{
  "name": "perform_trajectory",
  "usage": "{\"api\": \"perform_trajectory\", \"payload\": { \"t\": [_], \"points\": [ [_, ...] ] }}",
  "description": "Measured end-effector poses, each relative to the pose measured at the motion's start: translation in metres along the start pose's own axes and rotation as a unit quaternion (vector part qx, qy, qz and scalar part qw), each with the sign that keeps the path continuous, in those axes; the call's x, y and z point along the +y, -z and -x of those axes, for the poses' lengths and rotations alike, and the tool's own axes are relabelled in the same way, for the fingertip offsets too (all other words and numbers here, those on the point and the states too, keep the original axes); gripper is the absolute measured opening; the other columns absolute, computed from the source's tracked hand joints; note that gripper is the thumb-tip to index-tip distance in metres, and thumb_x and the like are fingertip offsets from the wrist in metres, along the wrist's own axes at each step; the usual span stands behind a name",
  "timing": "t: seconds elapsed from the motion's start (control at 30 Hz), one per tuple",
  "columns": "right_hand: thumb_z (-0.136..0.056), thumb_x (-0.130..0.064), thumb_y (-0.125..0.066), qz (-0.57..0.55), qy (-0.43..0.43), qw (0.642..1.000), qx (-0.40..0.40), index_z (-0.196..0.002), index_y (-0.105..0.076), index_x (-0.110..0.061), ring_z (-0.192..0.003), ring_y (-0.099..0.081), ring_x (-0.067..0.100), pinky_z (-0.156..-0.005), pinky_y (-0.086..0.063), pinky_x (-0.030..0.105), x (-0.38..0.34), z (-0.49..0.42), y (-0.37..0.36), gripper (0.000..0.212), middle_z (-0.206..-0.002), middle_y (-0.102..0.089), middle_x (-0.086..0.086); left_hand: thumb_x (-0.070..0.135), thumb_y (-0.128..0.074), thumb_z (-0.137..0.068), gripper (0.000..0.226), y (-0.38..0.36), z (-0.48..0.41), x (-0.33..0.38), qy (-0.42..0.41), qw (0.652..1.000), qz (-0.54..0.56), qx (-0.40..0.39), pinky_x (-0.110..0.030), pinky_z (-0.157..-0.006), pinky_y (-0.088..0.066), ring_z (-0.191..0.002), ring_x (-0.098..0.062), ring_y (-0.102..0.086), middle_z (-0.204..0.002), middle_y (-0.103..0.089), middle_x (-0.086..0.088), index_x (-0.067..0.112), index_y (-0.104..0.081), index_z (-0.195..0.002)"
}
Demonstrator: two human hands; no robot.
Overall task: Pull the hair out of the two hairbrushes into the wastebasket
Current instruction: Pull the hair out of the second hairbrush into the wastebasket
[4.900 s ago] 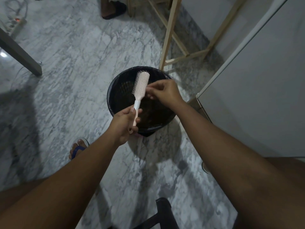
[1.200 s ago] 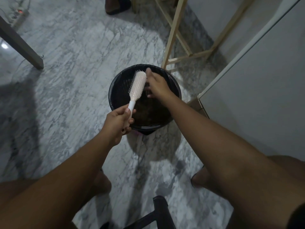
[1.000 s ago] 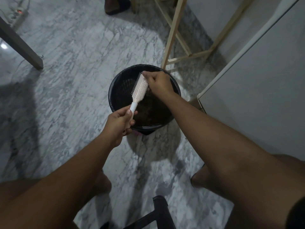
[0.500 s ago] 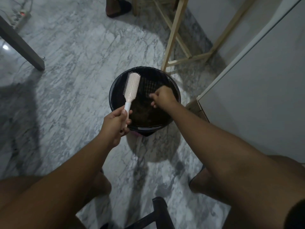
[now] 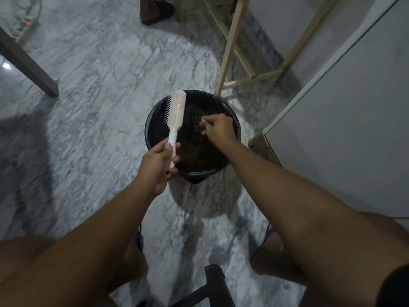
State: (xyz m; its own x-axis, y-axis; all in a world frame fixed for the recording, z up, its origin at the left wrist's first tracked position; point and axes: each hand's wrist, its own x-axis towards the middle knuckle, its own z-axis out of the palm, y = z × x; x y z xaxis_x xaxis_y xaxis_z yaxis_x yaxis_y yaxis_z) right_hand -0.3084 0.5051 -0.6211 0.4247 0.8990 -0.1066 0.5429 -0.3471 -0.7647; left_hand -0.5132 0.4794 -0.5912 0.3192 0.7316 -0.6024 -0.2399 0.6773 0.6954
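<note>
Brush (image 5: 176, 111) over the bin (image 5: 236, 127): our left hand (image 5: 158, 161) clasps its handle, long axis pointing away; our right hand (image 5: 218, 129), fingertips pinched together, hangs just right of the bristles, nearer them

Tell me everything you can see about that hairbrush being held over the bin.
The hairbrush is pale pink with a lighter, whitish neck and looks like plastic. Its long narrow head carries rows of short pale bristles, seen side-on along the left edge. No hair on it can be made out. It points up and away, tilted slightly, over the left part of the black wastebasket without touching it. Only the left hand touches it, closed around the handle. The right hand is apart from it.
</note>
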Motion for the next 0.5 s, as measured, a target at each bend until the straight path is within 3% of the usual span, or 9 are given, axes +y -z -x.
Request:
{"api": "perform_trajectory", "payload": {
  "t": [0.07,0.17,0.23,0.3,0.37,0.5],
  "points": [
    [-0.096,-0.002,-0.058,0.026,-0.052,0.997,-0.041,-0.105,-0.075,0.0,-0.081,-0.072,0.02,-0.077,-0.058,0.024,0.015,0.005,-0.004,0.02,-0.097,-0.075,0.015,0.014,-0.047,-0.104,0.035,0.001,-0.002,0.002,0.0,1.0,-0.003,-0.002,-0.018,-0.04,-0.032,-0.059,-0.007,-0.049,-0.112,-0.065,-0.005,0.011,-0.055,-0.138],
    [-0.091,0.002,-0.065,-0.003,-0.09,0.994,-0.067,-0.099,-0.075,-0.003,-0.069,-0.068,0.017,-0.057,-0.056,0.015,0.02,0.015,-0.008,0.014,-0.095,-0.075,0.017,0.014,-0.048,-0.103,0.034,0.001,-0.003,0.003,0.004,1.0,-0.021,-0.003,-0.019,-0.041,-0.034,-0.059,-0.008,-0.05,-0.111,-0.067,-0.005,0.012,-0.057,-0.136],
    [-0.078,-0.008,-0.082,0.005,-0.069,0.996,-0.054,-0.086,-0.075,-0.005,-0.058,-0.064,0.009,-0.054,-0.049,0.006,0.018,0.017,-0.008,0.011,-0.08,-0.075,0.01,0.014,-0.048,-0.103,0.033,0.001,-0.002,0.001,0.008,0.999,-0.038,-0.003,-0.019,-0.041,-0.033,-0.059,-0.008,-0.05,-0.11,-0.067,-0.005,0.012,-0.059,-0.134],
    [-0.072,-0.018,-0.088,0.026,-0.044,0.998,-0.031,-0.079,-0.074,-0.007,-0.059,-0.06,0.006,-0.061,-0.049,0.008,0.014,0.016,-0.008,0.02,-0.073,-0.071,0.004,0.013,-0.049,-0.103,0.032,0.001,-0.002,-0.002,0.01,0.999,-0.05,0.001,-0.019,-0.04,-0.031,-0.06,-0.009,-0.049,-0.111,-0.067,-0.006,0.012,-0.06,-0.132],
    [-0.081,-0.013,-0.08,0.038,-0.014,0.999,-0.028,-0.09,-0.076,-0.006,-0.079,-0.067,0.013,-0.077,-0.05,0.014,0.01,0.015,-0.011,0.012,-0.089,-0.075,0.007,0.013,-0.049,-0.103,0.03,0.002,-0.004,-0.005,0.012,0.999,-0.051,0.005,-0.019,-0.039,-0.031,-0.061,-0.009,-0.049,-0.111,-0.066,-0.006,0.012,-0.061,-0.131],
    [-0.092,0.003,-0.056,0.053,0.02,0.997,-0.048,-0.124,-0.069,-0.005,-0.124,-0.06,0.024,-0.101,-0.032,0.01,0.006,0.015,-0.017,0.035,-0.13,-0.066,0.015,0.013,-0.049,-0.103,0.026,0.005,-0.006,-0.009,0.023,0.999,-0.046,0.014,-0.019,-0.039,-0.032,-0.061,-0.01,-0.049,-0.109,-0.066,-0.006,0.016,-0.064,-0.124]
  ]
}}
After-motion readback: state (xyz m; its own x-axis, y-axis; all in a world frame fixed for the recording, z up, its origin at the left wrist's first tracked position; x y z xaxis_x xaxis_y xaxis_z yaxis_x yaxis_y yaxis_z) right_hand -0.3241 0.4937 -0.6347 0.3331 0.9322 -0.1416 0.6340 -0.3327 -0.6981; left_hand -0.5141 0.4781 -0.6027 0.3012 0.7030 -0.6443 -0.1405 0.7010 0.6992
